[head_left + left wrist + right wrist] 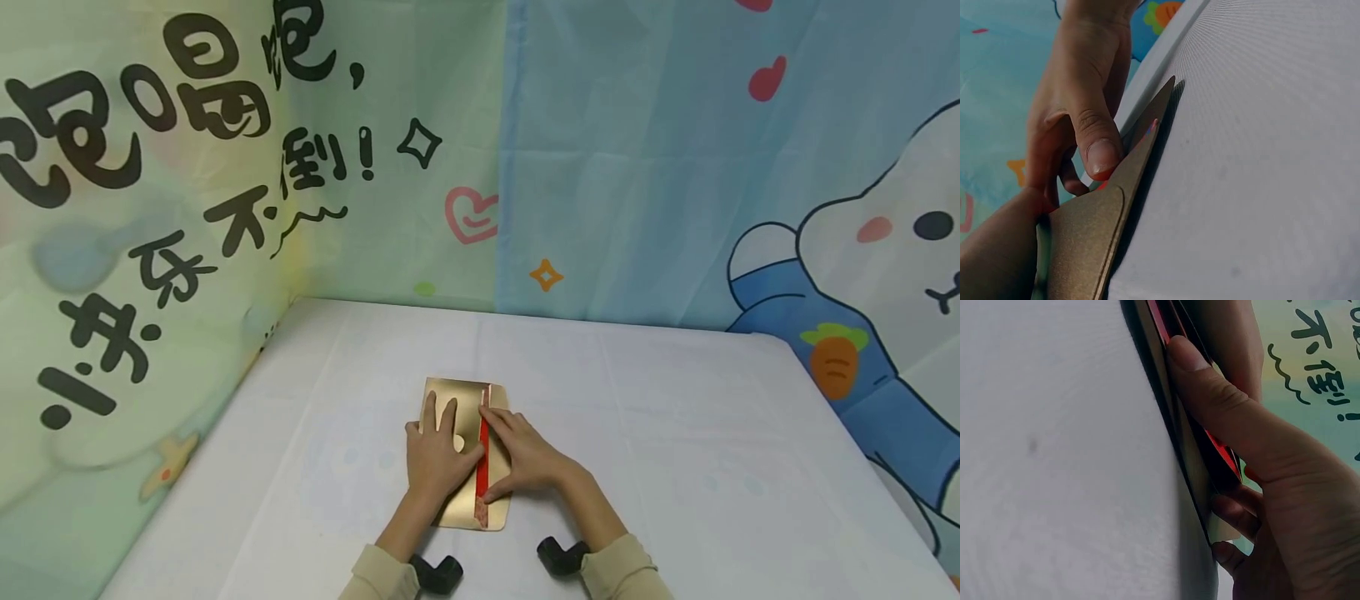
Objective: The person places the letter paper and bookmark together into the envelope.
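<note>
A gold paper envelope (467,392) lies on the table, with a narrow red strip (483,471) running lengthwise along its right part. My left hand (442,454) rests on the gold surface with its fingers spread, the thumb reaching the strip. The right hand (528,454) holds the raised paper edge along the strip, index finger at the far end and thumb at the near end. In the right wrist view, the thumb (1191,356) lies on the red-lined edge (1225,453). In the left wrist view, the envelope's near corner (1094,231) hides most of the left fingers.
A white cloth covers the table (675,433). Printed curtains (622,167) hang behind and at the left. Black wrist-worn pieces (437,575) sit by both cuffs.
</note>
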Available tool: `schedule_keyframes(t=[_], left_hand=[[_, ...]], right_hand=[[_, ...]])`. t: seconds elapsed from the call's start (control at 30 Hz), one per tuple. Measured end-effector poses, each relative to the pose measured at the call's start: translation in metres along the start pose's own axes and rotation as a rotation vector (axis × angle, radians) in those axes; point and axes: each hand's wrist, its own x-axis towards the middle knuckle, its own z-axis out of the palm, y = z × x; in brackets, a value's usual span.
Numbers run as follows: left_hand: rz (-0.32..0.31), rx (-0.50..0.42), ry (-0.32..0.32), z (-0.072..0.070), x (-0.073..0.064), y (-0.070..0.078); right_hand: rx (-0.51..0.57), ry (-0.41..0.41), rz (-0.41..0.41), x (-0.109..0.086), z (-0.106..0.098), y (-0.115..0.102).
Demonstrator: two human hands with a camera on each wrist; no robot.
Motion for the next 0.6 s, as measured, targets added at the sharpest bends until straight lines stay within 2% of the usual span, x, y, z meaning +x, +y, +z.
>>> schedule_keyframes(t=[0.33,0.6], left_hand=[[0.017,0.017,0.025,-0.002,-0.0002,0.0009],[0.002,0.023,-0.01,-0.0033,-0.0002,0.0013]], right_hand=[[-0.009,0.013,-0.018,-0.0007,0.0004,0.0003],[-0.027,0.055,-0.018,0.0007,0.0073,0.0034]])
